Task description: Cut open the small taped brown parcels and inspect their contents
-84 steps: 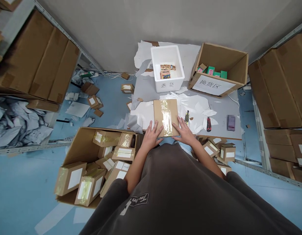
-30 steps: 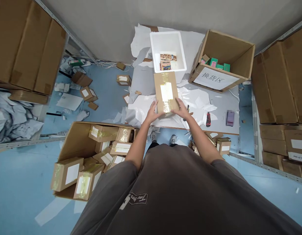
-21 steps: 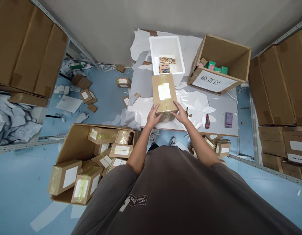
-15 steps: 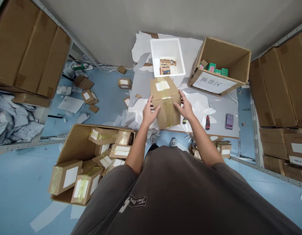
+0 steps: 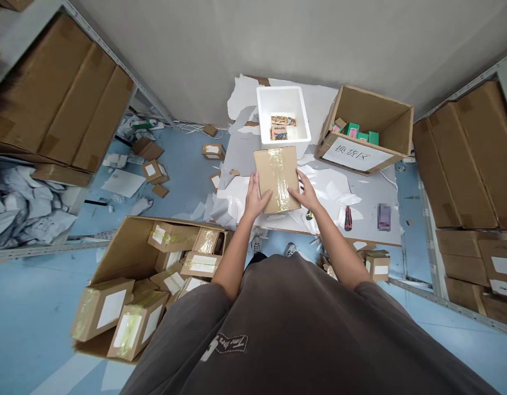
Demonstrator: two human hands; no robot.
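At the counter (image 5: 369, 192), left hand (image 5: 255, 199) and right hand (image 5: 306, 194) spread, gripping opposite sides of cardboard box (image 5: 277, 180), thumbs on its taped face, white bin (image 5: 281, 101) just beyond.

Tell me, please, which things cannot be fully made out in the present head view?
All in the head view:
Taped carton: contents hidden by its closed cardboard.
Yellow-and-black cutter: partly hidden by the right hand.
Purple object: blurred by pixelation.
Labelled shelf carton: cut off by the picture's right edge.
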